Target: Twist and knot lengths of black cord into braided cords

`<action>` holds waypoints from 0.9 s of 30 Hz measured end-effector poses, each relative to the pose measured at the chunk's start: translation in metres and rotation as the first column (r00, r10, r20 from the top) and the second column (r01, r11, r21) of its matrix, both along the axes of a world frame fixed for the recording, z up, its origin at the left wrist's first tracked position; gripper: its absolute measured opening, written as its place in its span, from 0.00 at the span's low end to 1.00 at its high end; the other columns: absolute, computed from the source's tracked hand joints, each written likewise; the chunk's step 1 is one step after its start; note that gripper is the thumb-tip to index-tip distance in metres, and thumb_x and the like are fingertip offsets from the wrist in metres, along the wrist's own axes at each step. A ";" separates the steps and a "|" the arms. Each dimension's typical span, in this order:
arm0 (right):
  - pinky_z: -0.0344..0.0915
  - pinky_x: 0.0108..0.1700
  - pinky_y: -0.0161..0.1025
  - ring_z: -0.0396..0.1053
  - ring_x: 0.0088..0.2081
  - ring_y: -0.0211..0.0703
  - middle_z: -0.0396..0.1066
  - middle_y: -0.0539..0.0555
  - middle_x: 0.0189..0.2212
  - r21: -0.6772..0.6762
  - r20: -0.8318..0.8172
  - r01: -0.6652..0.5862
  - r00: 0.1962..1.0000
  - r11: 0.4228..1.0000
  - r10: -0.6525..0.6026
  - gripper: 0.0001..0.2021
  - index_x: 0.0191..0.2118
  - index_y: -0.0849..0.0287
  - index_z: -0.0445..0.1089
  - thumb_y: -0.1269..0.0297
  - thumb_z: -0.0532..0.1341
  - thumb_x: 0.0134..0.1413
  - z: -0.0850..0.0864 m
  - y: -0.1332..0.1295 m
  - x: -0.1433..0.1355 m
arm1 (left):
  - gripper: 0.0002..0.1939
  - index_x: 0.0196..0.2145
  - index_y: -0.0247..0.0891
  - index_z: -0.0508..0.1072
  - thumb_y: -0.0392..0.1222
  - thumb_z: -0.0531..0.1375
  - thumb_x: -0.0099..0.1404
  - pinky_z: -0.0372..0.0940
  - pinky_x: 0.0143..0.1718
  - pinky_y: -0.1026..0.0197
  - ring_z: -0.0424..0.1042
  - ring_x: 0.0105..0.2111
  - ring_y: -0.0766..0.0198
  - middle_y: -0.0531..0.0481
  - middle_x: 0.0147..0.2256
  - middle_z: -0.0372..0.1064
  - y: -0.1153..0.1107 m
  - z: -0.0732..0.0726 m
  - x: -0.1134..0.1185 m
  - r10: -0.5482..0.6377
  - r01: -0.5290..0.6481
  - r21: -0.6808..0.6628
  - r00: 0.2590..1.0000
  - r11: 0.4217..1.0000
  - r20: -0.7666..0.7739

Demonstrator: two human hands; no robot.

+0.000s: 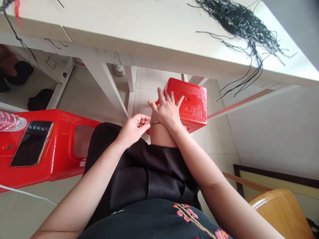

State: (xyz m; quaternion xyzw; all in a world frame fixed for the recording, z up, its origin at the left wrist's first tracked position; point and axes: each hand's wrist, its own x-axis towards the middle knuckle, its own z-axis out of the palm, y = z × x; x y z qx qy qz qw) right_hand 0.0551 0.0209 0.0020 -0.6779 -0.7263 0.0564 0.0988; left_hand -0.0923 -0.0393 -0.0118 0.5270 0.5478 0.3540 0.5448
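A thin black cord (pixel 155 123) stretches across my bare leg (pixel 163 134). My left hand (pixel 134 129) pinches one end of it between thumb and fingertips, just left of the leg. My right hand (pixel 167 111) lies flat on the leg with its fingers spread, and the cord runs in under its palm. The rest of the cord beneath that hand is hidden. Above, on the white table (pixel 139 20), lies a bundle of dark cords (pixel 236 23), with several loose ends hanging over the front edge.
A red stool (pixel 191 96) stands beyond my right hand, under the table. On the left, another red stool (pixel 59 142) bears a phone (pixel 32 142) and a clear plastic bottle (pixel 12 121). A braided cord (pixel 15 33) hangs off the table. A wooden chair (pixel 281 209) is at lower right.
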 end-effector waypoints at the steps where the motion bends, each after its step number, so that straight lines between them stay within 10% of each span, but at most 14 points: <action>1: 0.30 0.61 0.70 0.42 0.67 0.61 0.54 0.64 0.63 0.005 -0.001 0.003 1.000 1.000 -0.003 0.38 0.68 0.57 0.43 0.38 0.39 0.60 0.000 0.000 0.000 | 0.12 0.41 0.38 0.72 0.42 0.61 0.58 0.65 0.39 0.61 0.68 0.32 0.67 0.52 0.31 0.69 0.000 0.001 0.000 -0.008 0.008 0.003 1.000 1.000 -0.012; 27: 0.29 0.61 0.71 0.47 0.65 0.63 0.61 0.64 0.60 -0.017 -0.033 0.049 0.998 0.999 -0.049 0.37 0.67 0.58 0.45 0.39 0.40 0.60 0.003 -0.004 0.013 | 0.13 0.41 0.38 0.73 0.40 0.63 0.56 0.64 0.34 0.63 0.67 0.27 0.69 0.54 0.28 0.70 -0.011 0.014 -0.013 -0.060 0.064 -0.140 0.997 0.988 0.038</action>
